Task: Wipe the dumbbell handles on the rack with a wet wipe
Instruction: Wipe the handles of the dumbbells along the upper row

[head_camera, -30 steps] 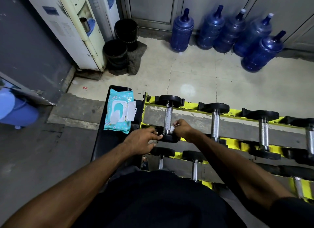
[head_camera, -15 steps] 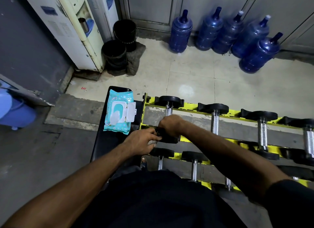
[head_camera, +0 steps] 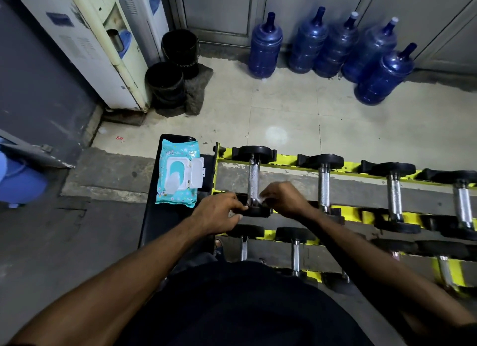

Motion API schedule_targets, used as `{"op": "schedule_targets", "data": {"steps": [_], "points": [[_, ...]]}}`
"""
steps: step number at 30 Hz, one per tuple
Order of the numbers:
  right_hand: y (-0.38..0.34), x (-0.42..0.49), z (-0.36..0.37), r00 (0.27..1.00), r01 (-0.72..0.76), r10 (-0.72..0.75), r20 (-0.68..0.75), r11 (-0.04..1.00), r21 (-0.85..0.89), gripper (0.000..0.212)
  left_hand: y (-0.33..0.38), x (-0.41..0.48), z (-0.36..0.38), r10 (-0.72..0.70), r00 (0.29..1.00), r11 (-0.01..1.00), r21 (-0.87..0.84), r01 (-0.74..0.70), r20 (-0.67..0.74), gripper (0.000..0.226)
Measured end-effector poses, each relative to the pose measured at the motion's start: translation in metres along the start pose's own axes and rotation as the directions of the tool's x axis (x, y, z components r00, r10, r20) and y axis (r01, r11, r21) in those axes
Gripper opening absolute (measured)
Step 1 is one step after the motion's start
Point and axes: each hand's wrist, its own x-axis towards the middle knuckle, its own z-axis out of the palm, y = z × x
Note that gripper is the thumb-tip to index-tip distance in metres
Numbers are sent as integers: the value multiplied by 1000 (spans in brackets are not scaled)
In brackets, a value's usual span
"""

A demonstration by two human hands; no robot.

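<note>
While the yellow rack (head_camera: 284,158) runs off the right edge with its dumbbells laid crosswise, tiled floor lies open beyond it up to five blue water jugs (head_camera: 265,46). Beside the rack's left end a teal wipe pack (head_camera: 178,176) sits lid-open on a black bench (head_camera: 157,216); its print is too small to read. On the leftmost dumbbell (head_camera: 253,180) the left hand (head_camera: 216,214) clamps the near weight, while the right hand (head_camera: 284,198) pinches a white wet wipe (head_camera: 262,200) against the handle's near end
</note>
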Motion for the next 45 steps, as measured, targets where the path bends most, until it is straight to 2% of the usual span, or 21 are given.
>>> {"op": "schedule_targets", "data": {"steps": [2,5,9,10,12,17,20,23,28,32,34,36,38,40,43,45], "points": [[4,-18,4,972,-164,212,-99,919,357,19,7,8,-1,-1,999,999,38,2,-45,33],[-1,-36,5,908,-242,415,-61,636,733,13,23,20,0,10,994,1000,25,-7,-111,41],[-9,-54,-2,855,-227,514,72,245,943,14,46,33,5,41,996,992,-117,-50,-77,58],[-8,-59,-3,849,-220,519,98,179,959,16,51,36,7,52,997,986,-157,-62,-65,58],[-4,-68,-5,842,-218,524,125,119,969,14,59,41,12,82,994,970,-224,-96,-72,52],[14,-88,-7,771,-217,632,84,137,966,19,87,51,28,79,988,940,-321,-118,-132,34],[27,-103,-14,750,-184,661,-14,229,956,9,107,57,41,34,990,922,-378,-84,-137,26],[45,-117,-25,777,-170,625,-66,309,936,9,132,63,57,-44,985,914,-404,-28,-169,19],[75,-140,-42,859,-200,511,-33,395,897,18,176,71,91,-190,941,903,-427,55,-279,15],[94,-158,-53,886,-210,460,59,284,936,20,201,72,106,-292,914,859,-496,122,-281,13],[102,-164,-54,888,-209,457,52,301,930,20,210,72,106,-306,918,839,-528,136,-251,14],[107,-166,-54,880,-203,474,37,303,931,20,213,72,106,-309,923,827,-544,142,-229,26],[109,-165,-55,857,-215,512,67,236,948,22,213,73,106,-302,932,822,-551,148,-201,47],[109,-164,-60,850,-227,516,103,185,956,20,211,77,103,-258,948,837,-533,123,-187,56],[111,-159,-66,848,-222,520,105,167,961,15,208,86,98,-146,969,888,-457,39,-201,42],[113,-153,-69,836,-217,540,101,157,963,14,206,92,93,-141,971,887,-460,38,-191,30]]}}
